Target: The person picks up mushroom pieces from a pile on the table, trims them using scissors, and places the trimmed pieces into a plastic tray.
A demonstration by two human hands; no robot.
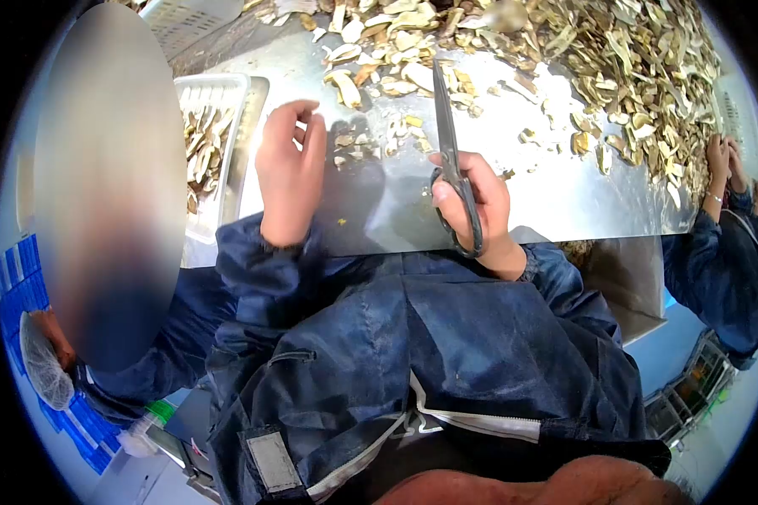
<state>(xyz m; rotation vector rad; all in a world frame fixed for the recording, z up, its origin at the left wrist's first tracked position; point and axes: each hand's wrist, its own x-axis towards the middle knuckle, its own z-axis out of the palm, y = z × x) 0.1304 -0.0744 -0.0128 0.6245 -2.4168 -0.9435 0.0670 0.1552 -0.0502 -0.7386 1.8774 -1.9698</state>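
Note:
Dark scissors point up and away over the steel table, their blades close together. My right hand is wrapped round their handles near the table's front edge. Raised over the table on the left is my left hand, its fingers curled toward the thumb; whether anything small is between them cannot be made out. Between the two hands lie small cut bits of dried slices. Beyond them, dried mushroom-like slices are spread loosely across the table.
A large heap of slices covers the back right. A white tray holding slices stands left of my left hand. A co-worker in dark blue has both hands at the heap's right side. Another person, partly blurred, is at the left.

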